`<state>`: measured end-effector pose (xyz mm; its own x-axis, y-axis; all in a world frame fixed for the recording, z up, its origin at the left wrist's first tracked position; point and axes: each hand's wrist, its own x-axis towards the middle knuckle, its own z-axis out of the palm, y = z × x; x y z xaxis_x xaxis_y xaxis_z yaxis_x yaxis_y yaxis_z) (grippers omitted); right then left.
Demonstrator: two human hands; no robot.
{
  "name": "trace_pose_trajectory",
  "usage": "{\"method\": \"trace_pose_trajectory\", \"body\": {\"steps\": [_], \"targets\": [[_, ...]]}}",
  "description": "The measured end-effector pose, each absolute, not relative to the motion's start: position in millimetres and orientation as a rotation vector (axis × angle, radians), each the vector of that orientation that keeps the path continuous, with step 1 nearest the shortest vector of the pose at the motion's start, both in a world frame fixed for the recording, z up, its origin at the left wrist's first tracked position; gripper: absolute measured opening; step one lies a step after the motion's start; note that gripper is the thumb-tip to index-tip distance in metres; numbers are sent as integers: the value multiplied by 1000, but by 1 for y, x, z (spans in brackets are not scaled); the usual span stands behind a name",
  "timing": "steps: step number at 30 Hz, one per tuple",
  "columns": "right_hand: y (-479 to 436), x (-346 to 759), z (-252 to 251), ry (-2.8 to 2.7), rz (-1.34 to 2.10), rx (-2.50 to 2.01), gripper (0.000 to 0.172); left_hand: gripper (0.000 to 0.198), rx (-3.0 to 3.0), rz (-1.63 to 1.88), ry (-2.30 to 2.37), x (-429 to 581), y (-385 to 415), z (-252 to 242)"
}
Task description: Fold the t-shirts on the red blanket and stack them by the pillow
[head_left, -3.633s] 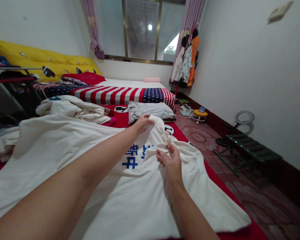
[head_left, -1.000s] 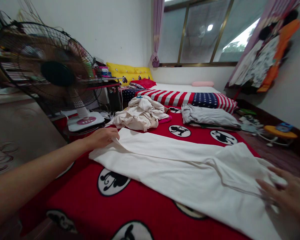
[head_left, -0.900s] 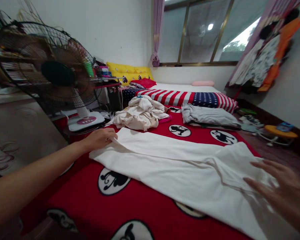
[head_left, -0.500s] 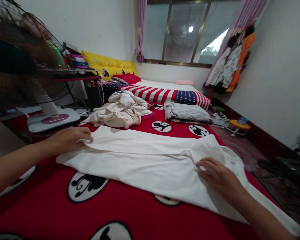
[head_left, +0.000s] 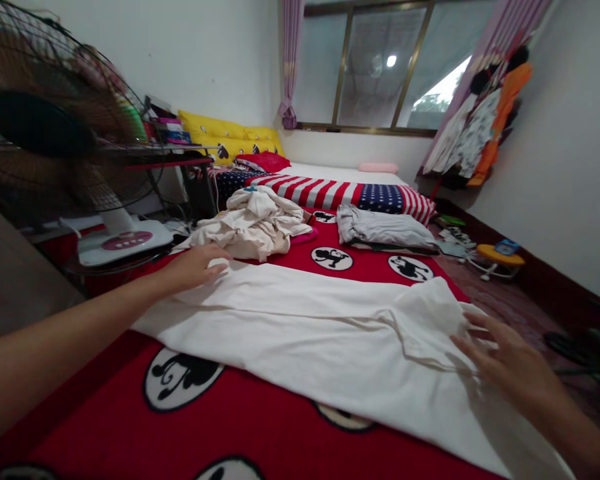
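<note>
A white shirt (head_left: pixel 290 327) lies stretched sideways across the red patterned bedspread (head_left: pixel 270 433), its far part folded over lengthwise. Over the far left corner of the shirt rests my left hand (head_left: pixel 197 268), fingers loosely extended and apart, with the fingertips at the fabric. My right hand (head_left: pixel 505 353) is spread over the shirt's right end, beside a turned-over flap that looks like a sleeve. Its fingers are apart and nothing shows gripped in them. Part of the shirt's right end is hidden behind that hand and forearm.
A heap of crumpled cream clothes (head_left: pixel 255 223) lies beyond the shirt, left of a folded grey stack (head_left: pixel 385 227). An electric fan (head_left: pixel 123 237) stands at the left. Behind is another bed with a striped cover (head_left: pixel 310 191). A yellow-topped stool (head_left: pixel 500 255) stands on the floor at right.
My left hand has let go of the shirt's left edge and moved right and slightly up. My right hand has released the fabric, opened and moved right. The view has shifted a little left.
</note>
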<state>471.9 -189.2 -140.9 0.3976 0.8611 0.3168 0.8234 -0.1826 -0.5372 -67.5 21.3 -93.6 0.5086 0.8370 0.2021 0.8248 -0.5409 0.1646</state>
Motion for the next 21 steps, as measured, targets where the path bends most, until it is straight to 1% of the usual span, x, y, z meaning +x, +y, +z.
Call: {"method": "trace_pose_trajectory", "body": {"steps": [3,5,6,9,12,14,16,17,19,21], "targets": [[-177,470,-136,-1366,187,-2019,65,48,2666,424,1611,-65,48,-104],[-171,468,-134,-1342,152,-2079,63,45,2636,378,1632,-64,59,-109],[-168,467,-133,-1348,107,-2121,58,43,2637,351,1625,-63,62,-111],[-164,463,-127,-1473,23,-2234,29,35,2657,288,1689,-61,60,-113],[-169,457,-114,-1484,-97,-2142,23,33,2630,347,1854,-63,54,-115],[-177,453,-105,-1353,-183,-2068,25,36,2583,397,1931,-66,53,-117],[-189,450,-101,-1225,-155,-2072,30,38,2570,415,1970,-69,53,-119],[-195,450,-101,-1176,-82,-2093,32,38,2596,436,1970,-68,53,-120],[-207,448,-105,-1085,170,-2089,39,37,2700,526,1955,-62,50,-120],[-217,446,-110,-971,460,-1996,52,35,2815,638,1825,-46,39,-119]]}}
